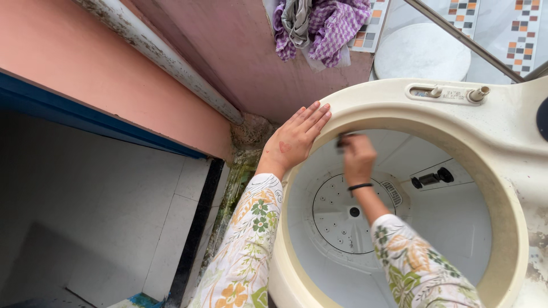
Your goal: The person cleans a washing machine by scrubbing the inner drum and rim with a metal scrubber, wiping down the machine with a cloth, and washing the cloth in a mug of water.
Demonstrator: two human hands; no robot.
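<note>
While we look straight down into the cream washing-machine tub [502,228], our left hand [294,140] lies flat on its rim at the far-left edge, fingers stretched out and held together, gripping nothing. Our right hand [358,157] is inside the tub, just below that same stretch of rim, curled tight around a small dark object [341,141] — too blurred for us to tell what it is — and it presses near the tub's inner wall. A black band [359,186] circles the right wrist, and both arms wear floral sleeves [248,239] in white, orange and green.

At the bottom of the tub we see the round white agitator plate [337,214], dotted with small holes and a dark centre. On the tub's right inner wall sits a dark fitting [432,178]. Just beyond the tub's far rim, on the machine's top panel, there is a pale inlet fitting with a knob [451,93]. Further beyond it, a purple-and-white checked cloth [328,25] hangs with a grey one — both against the pink wall [114,91]. Left of the tub a worn grey pipe [171,60] runs slantwise down that wall, and a white tiled floor [103,217] lies below.
</note>
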